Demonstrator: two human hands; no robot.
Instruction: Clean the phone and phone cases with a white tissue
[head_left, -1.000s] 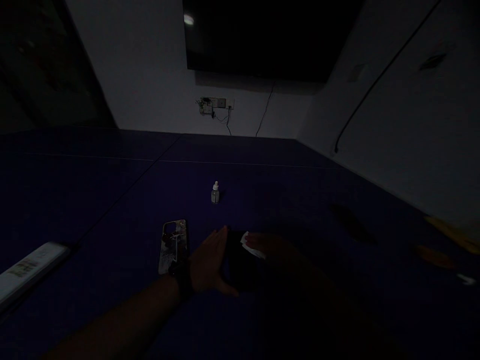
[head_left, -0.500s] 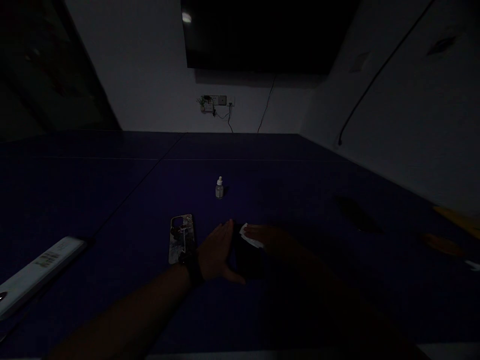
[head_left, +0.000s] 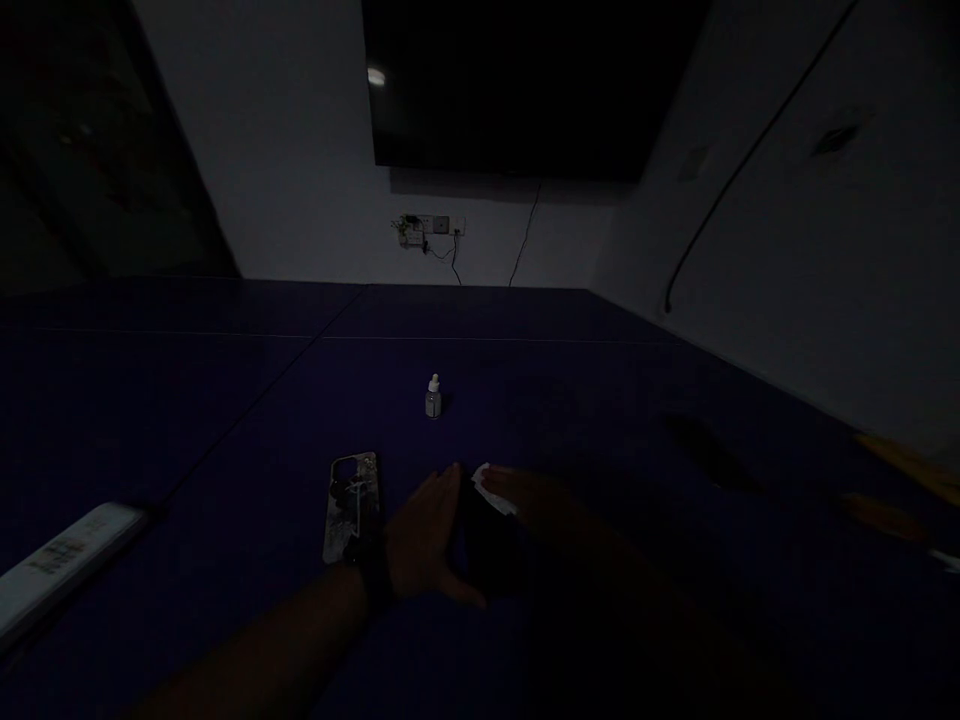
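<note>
In the dim head view, my left hand [head_left: 424, 540] lies on the blue tabletop with fingers stretched out and thumb spread. It borders the left side of a dark, flat, phone-shaped thing [head_left: 491, 550], whose details are lost in the dark. My right hand [head_left: 517, 487] presses a white tissue [head_left: 495, 496] against the upper part of that dark thing, fingers over it. Left of my left wrist lies a patterned phone case [head_left: 352, 500] with a camera cut-out, partly covered by the dark wristband. Beyond my hands stands a small dropper bottle [head_left: 433, 400] with a white top.
A long white box [head_left: 67, 560] lies at the left. Over on the right are a dark flat object [head_left: 709, 450], an orange-brown item [head_left: 885, 515] and a yellow item [head_left: 911, 465]. A wall screen [head_left: 510, 90] hangs beyond the blue table [head_left: 262, 440].
The view has tilted up a little, so everything sits lower in the picture. My right hand and the tissue have shifted slightly along the dark thing; my left hand stays beside it.
</note>
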